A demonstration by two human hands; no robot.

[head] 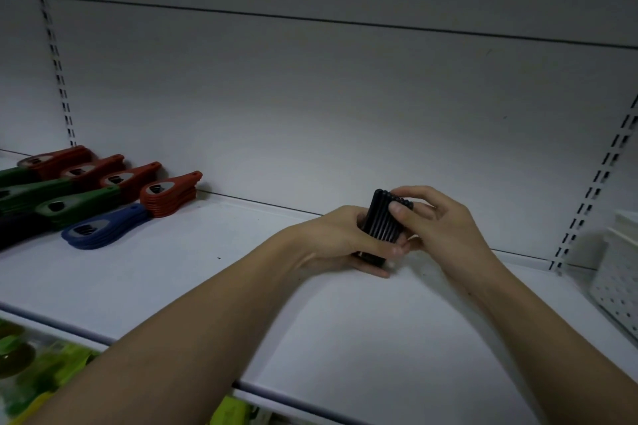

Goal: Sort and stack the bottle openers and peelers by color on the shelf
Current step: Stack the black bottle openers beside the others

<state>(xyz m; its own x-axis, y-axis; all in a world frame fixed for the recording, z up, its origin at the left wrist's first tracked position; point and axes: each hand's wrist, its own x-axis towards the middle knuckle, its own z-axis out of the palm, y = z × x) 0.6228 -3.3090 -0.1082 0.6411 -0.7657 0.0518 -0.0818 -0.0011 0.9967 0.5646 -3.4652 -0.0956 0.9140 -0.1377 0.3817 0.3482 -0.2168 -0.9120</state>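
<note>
Dim, grey light; wide-angle bending and softness at edges.

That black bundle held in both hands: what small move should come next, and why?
Probably lay the black bundle flat on the white shelf. The left hand and right hand both grip it on edge, while the red stacks, green stacks and blue stack already lie sorted.

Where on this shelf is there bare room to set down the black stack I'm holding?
Bare shelf runs from the blue stack to the hands' black stack, and on toward the white basket. The far left is crowded with red and green stacks.
</note>
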